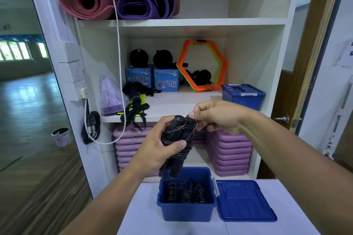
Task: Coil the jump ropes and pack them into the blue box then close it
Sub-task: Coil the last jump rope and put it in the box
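**Head view: coiled jump rope held over the open blue box**

Left hand (154, 147) grips a coiled jump rope (178, 149) with its fingers curled behind the bundle and the thumb pressed across the front of the turns. Both black handles sit inside the coil, one end showing at the top. Right hand (219, 116) pinches a thin strand of the cord between thumb and forefinger at the top of the bundle, close to that handle end.

The bundle hangs roughly upright. Its lower end is just above the back rim of the blue box (186, 212), apart from the rim. The box stands on a white table (145, 215) near the table's far edge, its mouth open upward. Other coiled ropes (186, 191) lie in the bottom of it, with inner wall showing above them.

The blue lid (246, 200) lies flat on the table against the box's right side, where white latch clips stand on the rim. Table surface shows to the left of the box and in front of it.

Behind the table stands a white shelf unit (191, 23). A second blue box (243, 97), lid on, sits at the right end of its middle shelf. Stacked purple platforms (229, 150) fill the bay below, and a white cord (118, 44) hangs down the left side.
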Demonstrator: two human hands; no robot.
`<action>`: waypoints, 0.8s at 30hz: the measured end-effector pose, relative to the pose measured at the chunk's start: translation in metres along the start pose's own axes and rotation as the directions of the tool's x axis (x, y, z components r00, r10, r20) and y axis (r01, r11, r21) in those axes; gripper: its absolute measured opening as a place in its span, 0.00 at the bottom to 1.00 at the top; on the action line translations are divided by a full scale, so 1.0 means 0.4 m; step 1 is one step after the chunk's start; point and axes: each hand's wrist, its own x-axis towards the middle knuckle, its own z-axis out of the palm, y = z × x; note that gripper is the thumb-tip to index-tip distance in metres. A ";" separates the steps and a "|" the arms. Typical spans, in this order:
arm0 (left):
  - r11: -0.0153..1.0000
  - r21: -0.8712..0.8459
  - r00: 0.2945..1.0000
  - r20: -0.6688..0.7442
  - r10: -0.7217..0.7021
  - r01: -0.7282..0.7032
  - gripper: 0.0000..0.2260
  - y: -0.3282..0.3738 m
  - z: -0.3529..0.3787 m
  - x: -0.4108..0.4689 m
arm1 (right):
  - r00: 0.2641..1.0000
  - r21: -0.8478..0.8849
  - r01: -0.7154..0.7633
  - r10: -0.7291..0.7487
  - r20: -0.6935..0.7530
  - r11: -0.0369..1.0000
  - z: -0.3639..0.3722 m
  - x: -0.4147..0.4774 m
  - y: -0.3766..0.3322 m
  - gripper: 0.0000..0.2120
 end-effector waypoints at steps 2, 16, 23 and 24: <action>1.000 -0.001 1.000 0.014 -0.005 0.005 0.20 0.005 -0.014 0.000 | 1.000 0.000 0.013 -0.013 0.010 1.000 0.005 0.002 -0.003 0.13; 0.998 -0.060 0.993 0.112 0.031 -0.024 0.18 0.056 -0.042 -0.015 | 0.978 0.203 -0.021 -0.022 0.209 0.979 0.021 -0.009 0.011 0.07; 0.992 -0.061 0.992 0.058 0.116 -0.112 0.18 0.079 -0.032 -0.011 | 0.981 0.236 0.000 -0.046 0.189 0.972 0.020 -0.011 0.009 0.07; 0.991 -0.062 0.991 0.052 0.122 -0.119 0.18 0.080 -0.031 -0.011 | 0.980 0.232 0.005 -0.050 0.192 0.973 0.020 -0.012 0.011 0.08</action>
